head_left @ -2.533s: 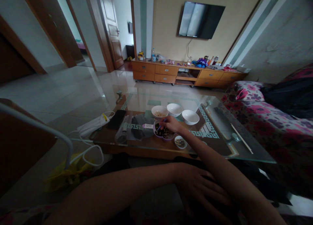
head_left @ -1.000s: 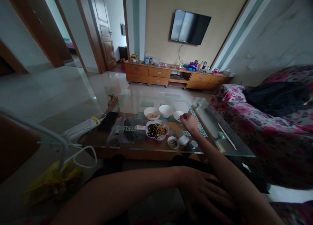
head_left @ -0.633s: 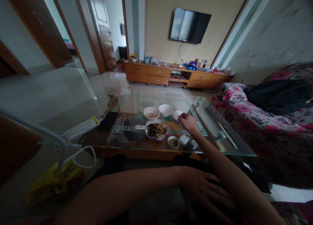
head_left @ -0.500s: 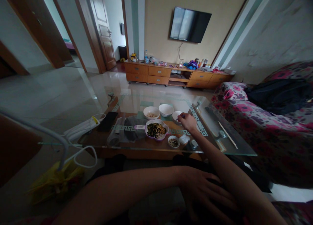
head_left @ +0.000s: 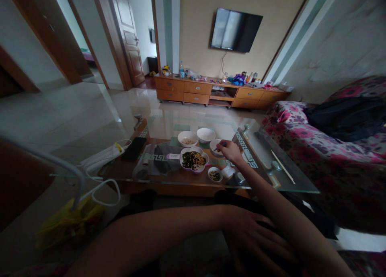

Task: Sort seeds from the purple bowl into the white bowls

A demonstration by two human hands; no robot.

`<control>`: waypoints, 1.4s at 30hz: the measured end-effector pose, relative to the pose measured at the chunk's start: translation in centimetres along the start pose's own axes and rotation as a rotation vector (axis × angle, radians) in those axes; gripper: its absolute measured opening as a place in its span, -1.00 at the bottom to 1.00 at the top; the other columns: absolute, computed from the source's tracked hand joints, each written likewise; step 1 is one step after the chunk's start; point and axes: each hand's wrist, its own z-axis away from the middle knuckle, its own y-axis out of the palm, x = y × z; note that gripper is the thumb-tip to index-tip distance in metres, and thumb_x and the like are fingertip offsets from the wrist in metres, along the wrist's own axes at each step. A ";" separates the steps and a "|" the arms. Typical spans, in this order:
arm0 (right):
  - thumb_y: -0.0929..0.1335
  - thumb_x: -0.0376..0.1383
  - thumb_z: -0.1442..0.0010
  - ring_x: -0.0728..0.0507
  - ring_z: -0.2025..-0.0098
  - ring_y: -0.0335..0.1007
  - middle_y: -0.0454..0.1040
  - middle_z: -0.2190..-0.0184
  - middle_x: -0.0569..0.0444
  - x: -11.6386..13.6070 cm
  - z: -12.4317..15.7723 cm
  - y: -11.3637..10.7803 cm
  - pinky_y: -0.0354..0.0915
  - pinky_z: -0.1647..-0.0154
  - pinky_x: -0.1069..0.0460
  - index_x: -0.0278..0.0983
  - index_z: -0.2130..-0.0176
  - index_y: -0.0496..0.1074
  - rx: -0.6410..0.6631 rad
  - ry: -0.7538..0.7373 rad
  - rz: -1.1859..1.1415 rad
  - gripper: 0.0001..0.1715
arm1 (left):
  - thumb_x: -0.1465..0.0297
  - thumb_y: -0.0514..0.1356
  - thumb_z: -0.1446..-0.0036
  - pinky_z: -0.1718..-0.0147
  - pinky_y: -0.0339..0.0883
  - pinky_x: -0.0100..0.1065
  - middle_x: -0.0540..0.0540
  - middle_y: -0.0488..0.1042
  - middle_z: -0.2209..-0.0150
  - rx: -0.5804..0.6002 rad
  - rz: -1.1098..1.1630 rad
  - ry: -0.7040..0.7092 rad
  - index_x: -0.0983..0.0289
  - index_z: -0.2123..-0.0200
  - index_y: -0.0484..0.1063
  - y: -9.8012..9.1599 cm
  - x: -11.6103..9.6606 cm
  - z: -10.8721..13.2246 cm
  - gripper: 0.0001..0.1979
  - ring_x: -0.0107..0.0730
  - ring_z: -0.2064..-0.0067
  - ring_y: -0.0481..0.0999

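My right hand (head_left: 229,150) reaches over the glass coffee table (head_left: 280,176), fingers pinched on a small thin tool I cannot make out, right at the rim of the rightmost white bowl (head_left: 214,145). A purple flower-shaped dish (head_left: 193,161) of dark and yellow bits sits just left of that hand. Two more white bowls (head_left: 187,138) (head_left: 206,134) stand behind the dish. A small bowl of mixed bits (head_left: 214,175) is in front. My left hand (head_left: 256,236) lies flat, fingers spread, on dark cloth on my lap.
A black phone (head_left: 134,148) and a white cable bundle (head_left: 101,158) lie at the table's left end. A chopstick (head_left: 282,172) rests on the right part of the glass. A flowered sofa (head_left: 316,148) stands right; a TV cabinet (head_left: 217,93) lines the far wall.
My right hand left the purple dish, went right to the rightmost white bowl, and has now drifted slightly left over its rim. My left hand has stayed put.
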 end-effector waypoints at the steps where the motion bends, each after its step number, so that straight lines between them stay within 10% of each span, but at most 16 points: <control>1: 0.35 -0.15 -0.36 -0.17 0.23 0.60 0.71 0.30 0.05 0.1 0.1 0.0 0.30 0.24 0.05 -0.20 0.17 0.67 0.005 -0.011 -0.008 -0.69 | -0.26 -0.25 -0.35 -0.35 0.26 -0.07 0.07 0.41 -0.32 -0.005 0.004 -0.002 -0.05 -0.30 0.47 0.0 0.0 0.0 -0.21 -0.12 -0.39 0.34; 18: 0.39 -0.25 -0.35 -0.13 0.31 0.59 0.71 0.35 0.10 1.7 0.7 -0.2 0.27 0.31 0.06 -0.21 0.26 0.64 0.114 -0.124 -0.136 -0.80 | -0.23 -0.23 -0.36 -0.35 0.28 0.00 0.09 0.44 -0.30 -0.046 -0.036 0.014 -0.07 -0.27 0.50 0.2 -0.1 0.0 -0.25 -0.09 -0.37 0.36; 27: 0.39 -0.18 -0.36 -0.15 0.31 0.61 0.71 0.33 0.05 1.8 0.7 -0.9 0.32 0.29 0.05 -0.22 0.27 0.61 -0.065 -0.336 -0.239 -0.77 | -0.26 -0.32 -0.34 -0.36 0.26 -0.14 -0.03 0.38 -0.35 0.087 0.026 -0.002 -0.11 -0.33 0.42 -0.7 0.1 -0.1 -0.19 -0.23 -0.41 0.30; 42: 0.44 -0.19 -0.34 -0.14 0.33 0.57 0.70 0.31 0.04 4.5 0.7 1.2 0.34 0.27 0.04 -0.21 0.18 0.67 0.120 -0.518 -0.108 -0.82 | -0.27 -0.21 -0.34 -0.39 0.23 -0.03 0.06 0.40 -0.33 0.019 -0.014 -0.060 -0.07 -0.29 0.47 -1.2 -1.2 1.5 -0.23 -0.08 -0.41 0.31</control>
